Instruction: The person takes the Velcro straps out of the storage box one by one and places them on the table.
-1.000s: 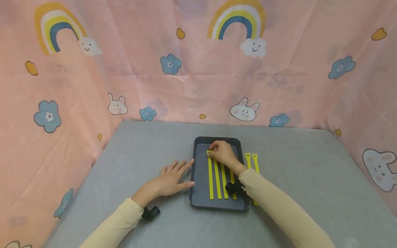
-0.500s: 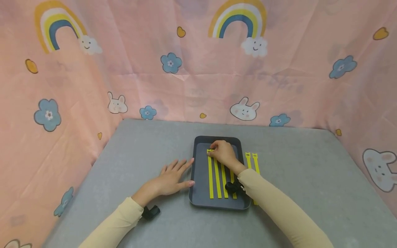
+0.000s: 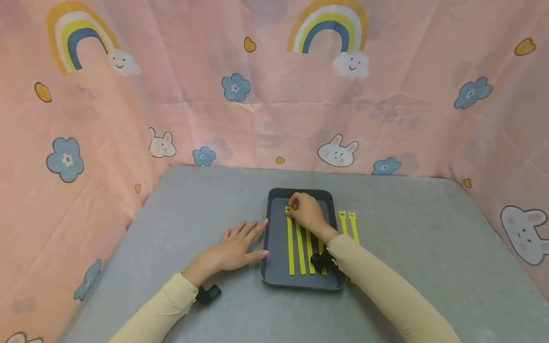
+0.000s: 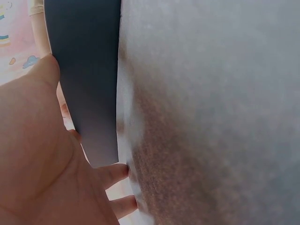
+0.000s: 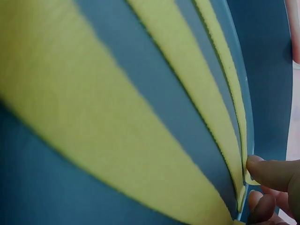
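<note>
A dark grey tray [image 3: 276, 281] stands on the table, with several yellow cable straps lying lengthwise in it, side by side. My right hand [image 3: 310, 212] is over the tray's far part. Its thumb and fingertips pinch the slotted head of the leftmost yellow cable strap [image 3: 290, 247]; the right wrist view shows the thumb [image 5: 272, 173] at that strap's end. The hand and wrist cover parts of the other straps. My left hand [image 3: 236, 248] lies spread at the tray's left side, its thumb and index fingertip touching the wall [image 4: 86, 70].
Two more yellow straps [image 3: 353, 221] lie on the grey table [image 3: 407, 228] just right of the tray, partly under the right sleeve. A pink printed curtain [image 3: 274, 95] hangs behind the table and along both sides. A black wrist camera [image 3: 208, 294] sits on the left wrist.
</note>
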`<state>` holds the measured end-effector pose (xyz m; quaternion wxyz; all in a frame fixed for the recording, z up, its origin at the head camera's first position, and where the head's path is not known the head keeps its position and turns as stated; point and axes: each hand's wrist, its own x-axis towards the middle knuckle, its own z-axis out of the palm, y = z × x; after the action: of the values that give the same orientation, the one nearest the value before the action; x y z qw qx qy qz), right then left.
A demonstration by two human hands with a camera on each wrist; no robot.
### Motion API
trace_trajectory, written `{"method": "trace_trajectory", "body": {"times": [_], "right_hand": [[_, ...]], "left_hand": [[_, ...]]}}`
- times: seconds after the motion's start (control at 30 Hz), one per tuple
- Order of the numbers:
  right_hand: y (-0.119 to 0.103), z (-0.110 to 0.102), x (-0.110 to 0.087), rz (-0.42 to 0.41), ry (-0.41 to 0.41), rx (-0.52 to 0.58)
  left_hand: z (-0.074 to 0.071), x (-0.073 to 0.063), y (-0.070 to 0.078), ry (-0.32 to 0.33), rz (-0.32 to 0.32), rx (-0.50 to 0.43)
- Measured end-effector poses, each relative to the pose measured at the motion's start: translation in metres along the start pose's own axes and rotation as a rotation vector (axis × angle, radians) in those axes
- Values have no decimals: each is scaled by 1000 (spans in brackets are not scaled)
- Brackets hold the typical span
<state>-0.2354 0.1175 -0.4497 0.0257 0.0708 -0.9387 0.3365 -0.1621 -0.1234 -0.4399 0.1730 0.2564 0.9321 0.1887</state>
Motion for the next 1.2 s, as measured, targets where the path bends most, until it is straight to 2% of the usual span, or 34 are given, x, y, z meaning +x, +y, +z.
{"method": "trace_trajectory", "body": {"times": [0.5, 0.77, 1.2], "right_hand": [[-3, 3, -2, -72, 27, -27], [-4, 3, -1, -71, -3, -37], [-3, 4, 0, -137, -41, -35]], "left_hand": [[1, 1, -2, 6, -2, 12], [1, 1, -2, -9, -12, 7], [0, 2, -2, -9, -9, 2]]}}
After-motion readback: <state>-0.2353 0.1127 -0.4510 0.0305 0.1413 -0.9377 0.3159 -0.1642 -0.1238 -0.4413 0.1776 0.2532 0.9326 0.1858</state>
